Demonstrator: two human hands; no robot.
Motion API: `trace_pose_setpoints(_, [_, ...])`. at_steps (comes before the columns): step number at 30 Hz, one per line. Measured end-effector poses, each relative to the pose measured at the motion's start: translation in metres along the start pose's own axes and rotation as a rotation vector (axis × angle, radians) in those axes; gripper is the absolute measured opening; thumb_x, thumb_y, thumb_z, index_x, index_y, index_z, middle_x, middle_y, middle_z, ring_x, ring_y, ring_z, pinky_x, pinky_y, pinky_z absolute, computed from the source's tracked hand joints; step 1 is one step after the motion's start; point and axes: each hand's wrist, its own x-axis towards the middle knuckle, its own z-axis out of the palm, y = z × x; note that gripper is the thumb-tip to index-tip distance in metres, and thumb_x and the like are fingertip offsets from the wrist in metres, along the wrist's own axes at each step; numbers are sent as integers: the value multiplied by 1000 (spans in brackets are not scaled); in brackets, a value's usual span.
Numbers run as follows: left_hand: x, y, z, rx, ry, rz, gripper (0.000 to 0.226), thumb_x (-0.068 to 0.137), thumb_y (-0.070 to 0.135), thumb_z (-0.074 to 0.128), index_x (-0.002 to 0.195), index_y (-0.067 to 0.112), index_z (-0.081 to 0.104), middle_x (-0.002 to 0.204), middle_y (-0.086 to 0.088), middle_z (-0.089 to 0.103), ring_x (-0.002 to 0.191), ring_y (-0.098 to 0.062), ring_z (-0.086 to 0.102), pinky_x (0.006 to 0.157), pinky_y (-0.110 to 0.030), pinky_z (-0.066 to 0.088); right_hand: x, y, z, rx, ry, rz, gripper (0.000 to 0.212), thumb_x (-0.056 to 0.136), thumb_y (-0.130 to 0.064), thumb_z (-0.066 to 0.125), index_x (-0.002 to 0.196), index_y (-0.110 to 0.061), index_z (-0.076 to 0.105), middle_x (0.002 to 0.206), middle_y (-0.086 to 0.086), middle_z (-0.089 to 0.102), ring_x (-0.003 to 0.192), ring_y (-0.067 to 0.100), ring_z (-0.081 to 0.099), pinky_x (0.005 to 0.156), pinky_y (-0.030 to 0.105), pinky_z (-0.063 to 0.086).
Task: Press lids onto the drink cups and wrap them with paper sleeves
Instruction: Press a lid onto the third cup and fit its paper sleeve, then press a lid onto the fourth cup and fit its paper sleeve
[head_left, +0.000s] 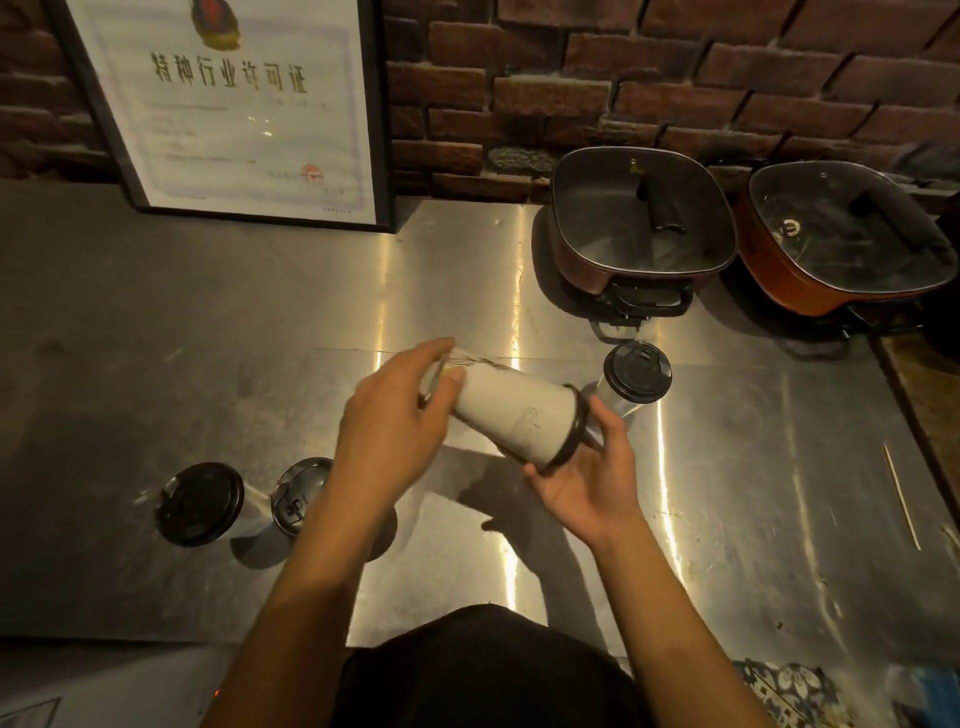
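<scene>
I hold a white paper cup (511, 413) on its side above the steel counter (208, 322), its black lid (574, 428) facing right. My right hand (587, 475) cups the lidded end from below. My left hand (400, 421) grips the cup's narrow bottom end, where a paper sleeve (470, 361) sits blurred under the fingertips. Another lidded cup (636, 371) stands just behind to the right. Two more lidded cups (200, 504) (298, 496) stand at the left, the nearer one partly hidden by my left forearm.
Two square electric hot pots with glass lids (641, 221) (847, 234) sit at the back right against a brick wall. A framed certificate (228, 109) leans at the back left. A thin wooden stick (901, 496) lies at the right edge.
</scene>
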Motion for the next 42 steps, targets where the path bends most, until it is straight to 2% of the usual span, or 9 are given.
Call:
trace_pose_setpoints(4, [12, -33, -10, 46, 57, -64, 39, 95, 31, 69, 133, 26, 67, 142, 2, 60, 124, -17, 58, 103, -40, 53, 17, -6, 47, -523, 39, -151, 50, 89, -34, 68, 136, -25, 58, 141, 9, 54, 127, 35, 55, 86, 49, 61])
trace_pose_setpoints(7, [17, -51, -16, -69, 73, -77, 25, 98, 30, 64, 121, 25, 74, 130, 3, 66, 113, -12, 61, 100, -42, 55, 45, 7, 83, -760, 4, -207, 45, 98, -25, 64, 141, -28, 52, 140, 2, 53, 121, 29, 57, 79, 42, 63])
trace_pose_setpoints(12, [29, -93, -59, -362, 120, -230, 29, 98, 44, 58, 121, 32, 72, 120, 6, 72, 114, -16, 67, 98, -49, 58, 96, 49, 127, -828, 5, -121, 38, 106, -19, 48, 144, -21, 51, 145, 12, 51, 127, 33, 56, 72, 40, 64])
trace_pose_setpoints(18, [53, -165, -125, -493, 48, -412, 25, 99, 17, 65, 123, 18, 71, 121, -5, 72, 109, -19, 68, 89, -36, 58, 153, 116, 162, -1053, 15, -114, 39, 101, -24, 58, 139, -15, 58, 136, 12, 62, 117, 30, 65, 76, 35, 63])
trace_pose_setpoints(25, [64, -242, -161, -441, -96, -543, 26, 99, 6, 62, 124, 5, 67, 109, -14, 73, 92, -22, 70, 76, -32, 58, 193, 180, 173, -1239, 119, -31, 42, 93, -22, 70, 132, -8, 62, 122, 15, 68, 91, 25, 75, 78, 39, 65])
trace_pose_setpoints(33, [59, -275, -154, -414, -231, -578, 27, 99, 4, 61, 125, 4, 65, 112, -17, 72, 102, -28, 70, 76, -30, 57, 216, 206, 152, -1487, 193, 42, 62, 75, -49, 70, 127, -18, 63, 113, 11, 74, 97, 30, 74, 90, 48, 59])
trace_pose_setpoints(36, [57, -279, -153, -425, -218, -582, 33, 99, 4, 61, 132, 2, 61, 117, -18, 70, 102, -26, 69, 74, -27, 56, 206, 205, 162, -1503, 168, 71, 55, 82, -44, 71, 129, -17, 62, 112, 11, 74, 94, 29, 75, 88, 46, 61])
trace_pose_setpoints(40, [54, -283, -153, -414, -212, -583, 40, 99, 5, 61, 138, 3, 57, 125, -18, 68, 113, -32, 67, 79, -31, 57, 196, 202, 172, -1461, 151, 104, 31, 96, -26, 68, 124, -17, 57, 108, 11, 71, 79, 23, 75, 69, 27, 62])
trace_pose_setpoints(42, [54, -282, -152, -410, -216, -587, 40, 100, 8, 61, 139, 5, 57, 127, -17, 67, 116, -33, 66, 84, -35, 57, 196, 203, 169, -1525, 154, 90, 44, 95, -33, 67, 131, -9, 58, 114, 15, 72, 90, 26, 73, 82, 37, 62])
